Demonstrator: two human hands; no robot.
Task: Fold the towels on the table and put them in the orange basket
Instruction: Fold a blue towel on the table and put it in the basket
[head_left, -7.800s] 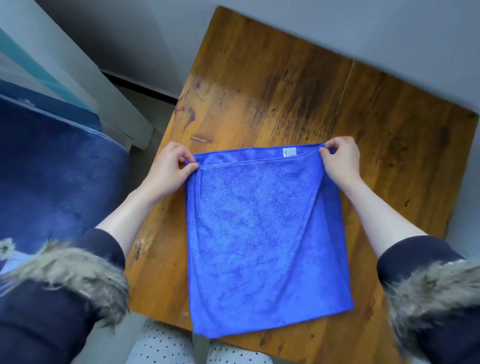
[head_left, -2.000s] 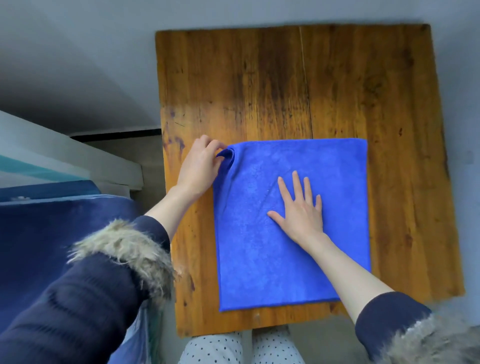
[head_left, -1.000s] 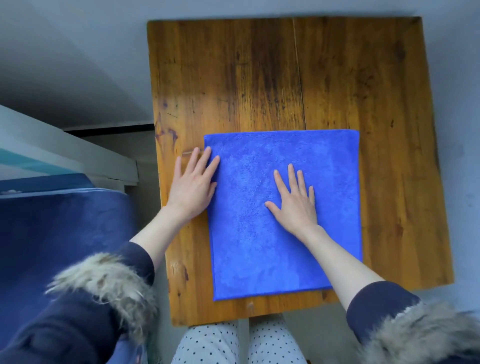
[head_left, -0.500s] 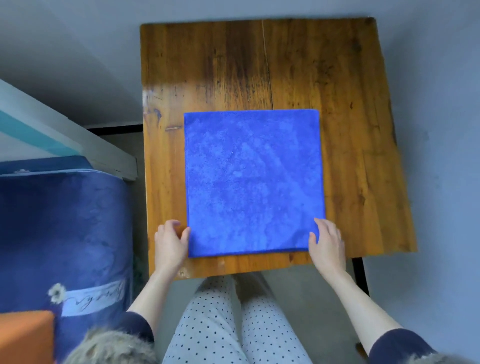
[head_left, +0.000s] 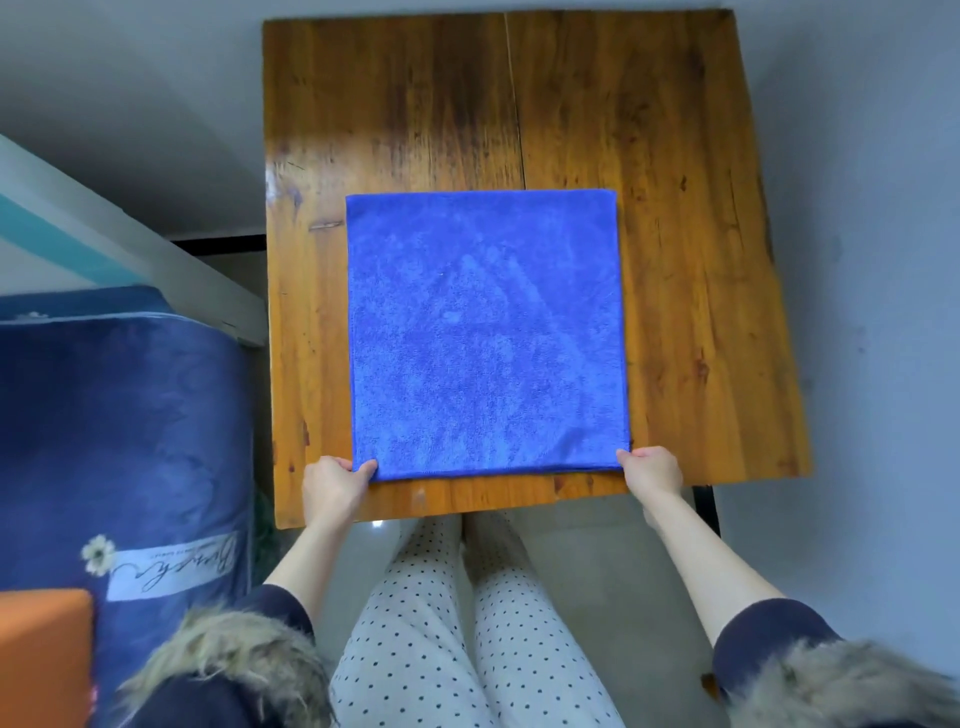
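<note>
A blue towel (head_left: 485, 332) lies flat and squarely folded on the wooden table (head_left: 675, 260), towards its near edge. My left hand (head_left: 332, 486) pinches the towel's near left corner. My right hand (head_left: 652, 470) pinches its near right corner. Both corners stay low against the table top. An orange corner at the bottom left is likely the orange basket (head_left: 41, 660); most of it is cut off by the frame.
A dark blue padded seat or bed (head_left: 119, 441) stands left of the table. A white frame (head_left: 130, 249) runs behind it. Grey floor surrounds the table, and my legs in dotted trousers (head_left: 457, 623) are below its near edge.
My hands left the towel's top, slid to its near edge and closed on the two near corners. The view tilted down, bringing my legs and the orange corner into sight.
</note>
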